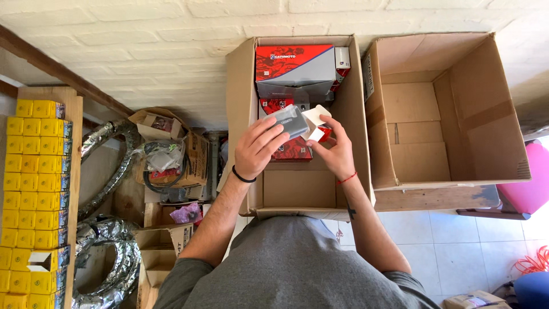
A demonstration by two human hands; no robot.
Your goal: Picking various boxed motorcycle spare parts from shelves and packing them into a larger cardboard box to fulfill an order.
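Over an open cardboard box (297, 191) my two hands hold one small red, grey and white carton (294, 121). My left hand (257, 146) grips its grey side from the left. My right hand (334, 150) pinches its opened white end flap (315, 119) from the right. Below them the cardboard box holds several more red and grey cartons, a large one (294, 66) at the far end and another (293, 150) under my hands.
A second open cardboard box (452, 109) stands to the right. Yellow small boxes (34, 189) are stacked on a wooden shelf at left. Silver flexible ducts (108, 257), loose cartons and cables lie between. A pink container (529, 183) sits at far right.
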